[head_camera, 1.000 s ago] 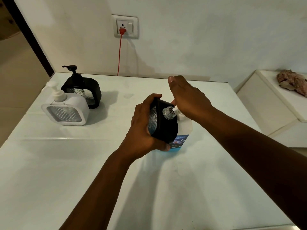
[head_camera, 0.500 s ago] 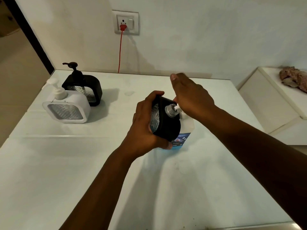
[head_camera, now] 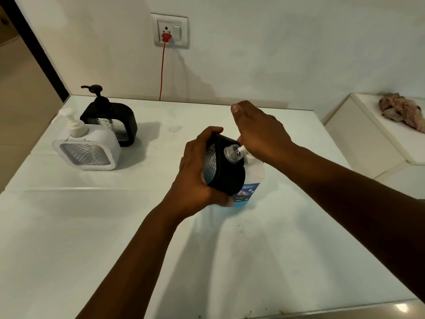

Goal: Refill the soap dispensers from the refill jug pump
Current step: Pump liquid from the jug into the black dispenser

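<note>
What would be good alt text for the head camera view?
The left hand grips a tilted black dispenser with its open neck at the refill jug spout, while the right hand presses the pump. Two more dispensers, white and black, stand far left.

Three soap dispensers: two black [head_camera: 226, 171] [head_camera: 110, 122], one white [head_camera: 88, 149]. One refill jug [head_camera: 253, 178]. Two hands [head_camera: 195, 173] [head_camera: 262, 132]. One wall socket [head_camera: 171, 31], one red cord [head_camera: 162, 72].
</note>
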The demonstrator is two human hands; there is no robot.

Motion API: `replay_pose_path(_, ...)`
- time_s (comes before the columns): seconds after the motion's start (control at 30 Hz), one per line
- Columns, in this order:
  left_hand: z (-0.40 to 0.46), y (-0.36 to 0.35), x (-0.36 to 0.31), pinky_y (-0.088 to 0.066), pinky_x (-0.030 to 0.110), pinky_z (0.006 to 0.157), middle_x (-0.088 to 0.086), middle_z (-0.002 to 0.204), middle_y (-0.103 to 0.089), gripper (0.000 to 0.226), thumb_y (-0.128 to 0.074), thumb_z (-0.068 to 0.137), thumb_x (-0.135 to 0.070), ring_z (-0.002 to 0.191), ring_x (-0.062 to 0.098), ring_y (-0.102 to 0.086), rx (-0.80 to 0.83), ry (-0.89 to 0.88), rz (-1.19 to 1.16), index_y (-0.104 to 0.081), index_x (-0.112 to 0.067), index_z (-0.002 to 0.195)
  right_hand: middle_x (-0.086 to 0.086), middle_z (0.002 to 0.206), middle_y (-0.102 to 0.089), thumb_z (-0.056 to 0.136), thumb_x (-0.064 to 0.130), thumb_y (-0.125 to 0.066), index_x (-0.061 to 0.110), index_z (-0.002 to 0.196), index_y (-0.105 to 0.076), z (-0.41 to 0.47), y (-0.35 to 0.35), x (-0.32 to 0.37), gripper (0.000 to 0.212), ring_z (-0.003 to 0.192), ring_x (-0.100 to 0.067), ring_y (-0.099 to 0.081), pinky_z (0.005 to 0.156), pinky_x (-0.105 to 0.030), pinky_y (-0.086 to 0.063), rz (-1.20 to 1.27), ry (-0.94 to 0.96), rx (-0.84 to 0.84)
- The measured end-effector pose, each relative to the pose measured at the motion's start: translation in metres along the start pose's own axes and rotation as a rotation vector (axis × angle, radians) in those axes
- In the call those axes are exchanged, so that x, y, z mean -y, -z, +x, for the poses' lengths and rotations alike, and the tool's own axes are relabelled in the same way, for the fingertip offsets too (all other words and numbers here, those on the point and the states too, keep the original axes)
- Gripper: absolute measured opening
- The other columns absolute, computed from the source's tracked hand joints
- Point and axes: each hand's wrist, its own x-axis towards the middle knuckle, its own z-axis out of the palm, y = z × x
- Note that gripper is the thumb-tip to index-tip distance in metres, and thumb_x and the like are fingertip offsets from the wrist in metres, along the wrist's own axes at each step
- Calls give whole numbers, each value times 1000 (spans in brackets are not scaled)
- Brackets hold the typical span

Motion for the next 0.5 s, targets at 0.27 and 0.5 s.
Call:
replay_pose_path(0.27, 2, 0, -1, -50, 55, 115, -28, 144, -44, 131, -92, 39, -21, 146, 17, -43, -9, -18, -4, -35, -53, 152, 4, 112, -65, 99, 65, -16, 29, 123, -58, -1, 14, 12, 61, 98, -22, -62, 99, -46, -47, 132, -88, 174)
replay_pose_path(0.5, 3, -1, 2, -50, 54, 115, -20, 147, -45, 131, -91, 37, -29, 146, 15, -43, -8, -6, -7, -35, -54, 152, 9, 99, -69, 98, 67, -19, 37, 101, -68, 1, 7, 7, 57, 95, -20, -63, 93, -48, -51, 124, -91, 84)
